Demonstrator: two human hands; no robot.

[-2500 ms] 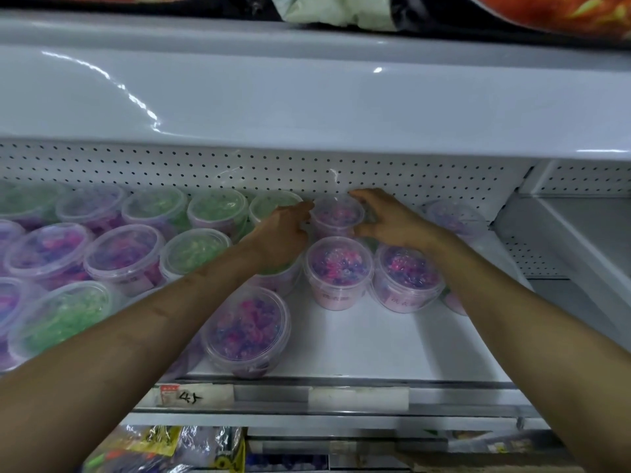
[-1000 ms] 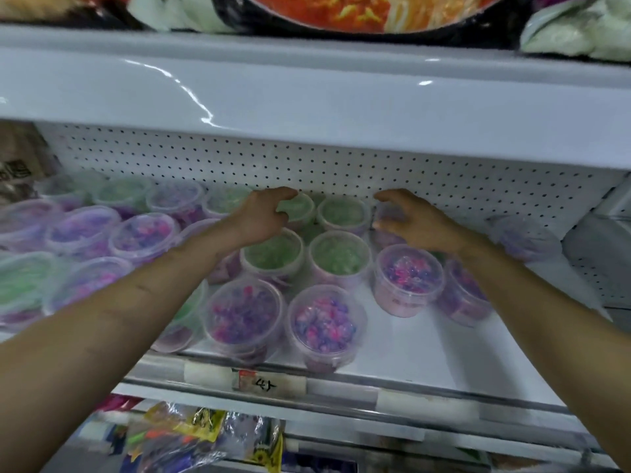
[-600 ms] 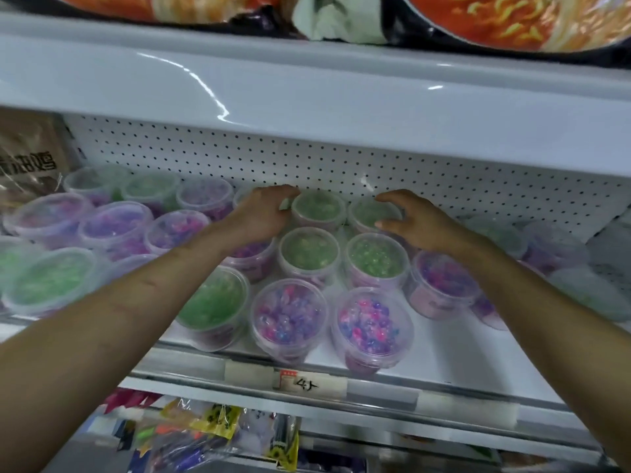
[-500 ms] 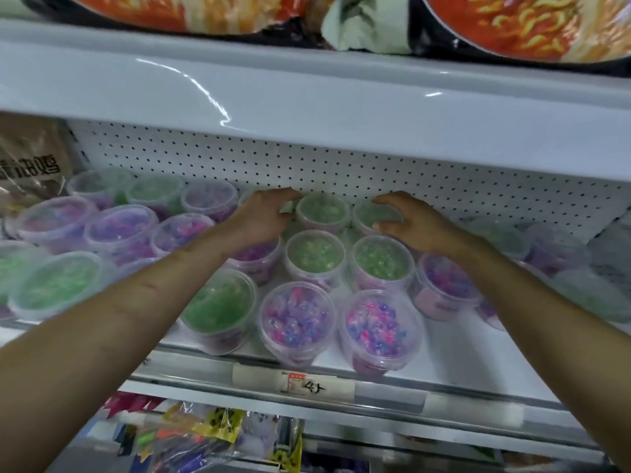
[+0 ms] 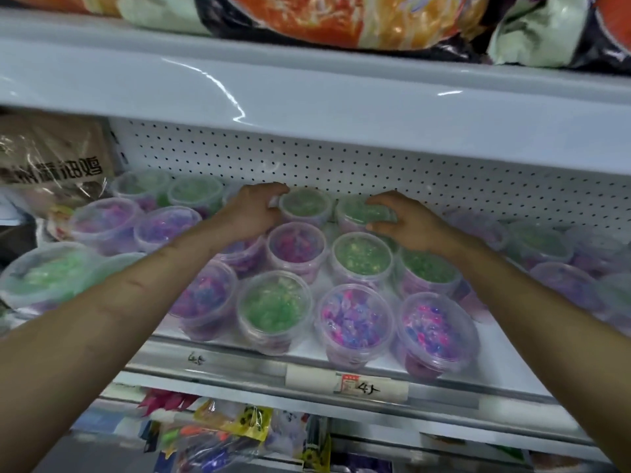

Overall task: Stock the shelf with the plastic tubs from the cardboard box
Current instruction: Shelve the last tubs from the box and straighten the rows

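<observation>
Several clear plastic tubs with green or purple-pink contents stand in rows on the white shelf (image 5: 505, 377). At the back row, by the pegboard, my left hand (image 5: 254, 213) grips the left side of a green tub (image 5: 305, 203). My right hand (image 5: 404, 220) curls round the right side of the neighbouring green tub (image 5: 358, 211). The two tubs stand side by side, upright. In the front row stand a green tub (image 5: 273, 307) and two purple-pink tubs (image 5: 355, 322). The cardboard box is out of view.
A white upper shelf (image 5: 307, 93) overhangs close above my hands, with large food bags (image 5: 341, 15) on it. A brown bag (image 5: 51, 158) leans at the far left. A price label (image 5: 358, 387) sits on the shelf rail. Packaged goods (image 5: 222, 435) hang below.
My view has shifted left, so the tubs sit further right in frame. Both hands stay at the back row on the two green tubs, pressing them together near the pegboard.
</observation>
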